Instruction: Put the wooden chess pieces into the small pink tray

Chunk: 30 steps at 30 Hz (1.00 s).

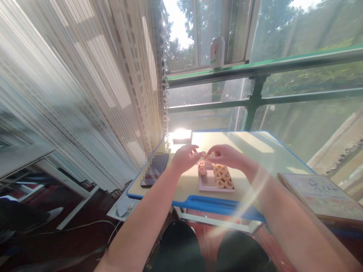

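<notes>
A small white tray (208,184) lies on the pale table with a blue rim (198,201) and holds several round wooden chess pieces (222,176) with red and dark characters. My left hand (185,156) hovers over the tray's far left corner, fingers pinched around a small round piece. My right hand (225,155) is just to its right above the tray's far edge, fingers curled and pinched on another piece. The two hands' fingertips nearly meet.
A dark phone (155,169) lies on the table's left side. A small box (182,136) sits at the far edge in glare. A folded game board (320,194) rests at the right. A can (217,52) stands on the window ledge. A curtain hangs left.
</notes>
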{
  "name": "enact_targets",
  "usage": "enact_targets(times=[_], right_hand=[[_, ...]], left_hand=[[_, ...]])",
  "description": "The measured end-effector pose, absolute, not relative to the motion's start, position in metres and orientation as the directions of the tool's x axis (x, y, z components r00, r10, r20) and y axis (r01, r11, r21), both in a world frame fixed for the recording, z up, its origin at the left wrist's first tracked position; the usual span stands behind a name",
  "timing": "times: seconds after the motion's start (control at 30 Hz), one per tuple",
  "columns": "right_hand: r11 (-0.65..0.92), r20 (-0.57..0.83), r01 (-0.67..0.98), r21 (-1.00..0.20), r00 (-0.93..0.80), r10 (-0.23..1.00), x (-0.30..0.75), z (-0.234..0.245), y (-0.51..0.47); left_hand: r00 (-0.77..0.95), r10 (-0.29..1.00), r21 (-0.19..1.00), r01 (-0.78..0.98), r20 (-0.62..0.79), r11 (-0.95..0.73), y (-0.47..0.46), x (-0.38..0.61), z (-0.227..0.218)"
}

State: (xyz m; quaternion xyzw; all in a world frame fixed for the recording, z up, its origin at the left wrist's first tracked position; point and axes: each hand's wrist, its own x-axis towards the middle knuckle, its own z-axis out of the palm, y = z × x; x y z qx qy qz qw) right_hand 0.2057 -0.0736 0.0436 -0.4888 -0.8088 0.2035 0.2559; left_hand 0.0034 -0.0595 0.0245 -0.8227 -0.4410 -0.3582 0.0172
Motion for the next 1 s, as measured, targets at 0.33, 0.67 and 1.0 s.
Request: enact_targets(times=[0.33,0.67,1.0], right_hand=[[0.513,-0.107,0.840,-0.177,-0.535,0.838,0.179,0.051,-0.110],[0.498,-0.128,0.851,-0.167,-0.519,0.845,0.172,0.051,-0.117],[0.573,-0.026,0.809,-0.133,-0.581,0.814,0.173,0.047,-0.118]], left_hand=[[0.360,0.804,0.318,0.781,0.474,-0.537,-0.103,-0.012,-0.001],[0.382,0.832,0.249,0.829,0.403,-0.501,-0.107,-0.002,0.002],[0.405,0.812,0.261,0.803,0.420,-0.536,-0.106,-0.004,-0.001]])
